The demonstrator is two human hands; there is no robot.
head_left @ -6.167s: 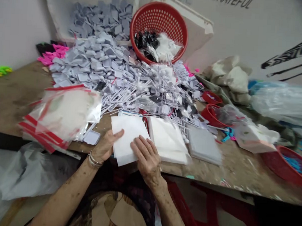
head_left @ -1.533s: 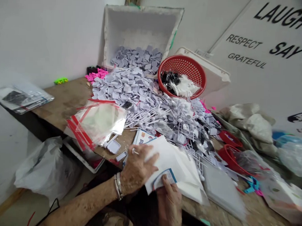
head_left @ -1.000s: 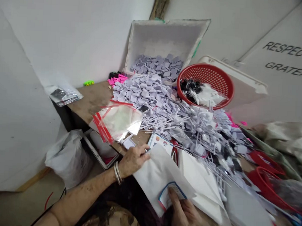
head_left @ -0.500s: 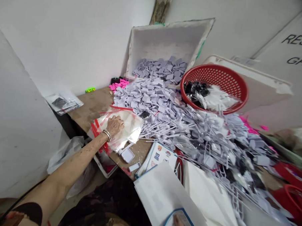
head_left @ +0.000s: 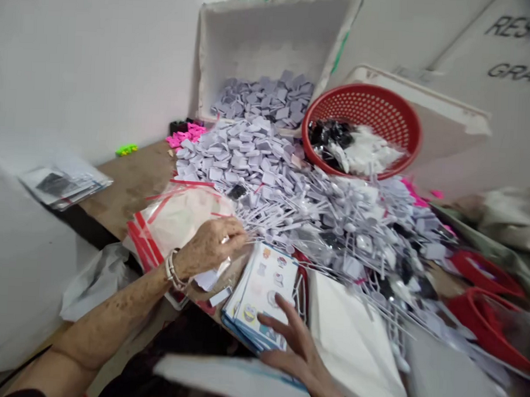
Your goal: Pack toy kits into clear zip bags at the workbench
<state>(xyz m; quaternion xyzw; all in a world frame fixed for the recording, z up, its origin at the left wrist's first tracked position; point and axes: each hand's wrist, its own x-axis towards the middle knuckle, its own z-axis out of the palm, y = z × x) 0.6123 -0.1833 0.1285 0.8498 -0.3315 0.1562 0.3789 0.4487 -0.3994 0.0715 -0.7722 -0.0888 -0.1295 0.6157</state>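
Bringing the left hand (head_left: 214, 243) rightward across the bags (head_left: 179, 215), seemingly clamping grip on one, near the front edge of the bench (head_left: 138, 168); spreading apart the right hand (head_left: 302, 349) over the cards (head_left: 266, 274), leaving the sheet (head_left: 230, 381) low before that edge; apparently switching from sheet to bags.

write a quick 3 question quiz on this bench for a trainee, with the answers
1. True or false: the perforated red basket holds bright green pieces.
2. Multiple choice: what colour are the strips on the clear bags by the left hand?
a) black
b) red
c) green
3. Fill in: the right hand has its fingers spread over the ____.

Key:
1. False; black items and white items lie in it.
2. b
3. cartoon-printed sheets
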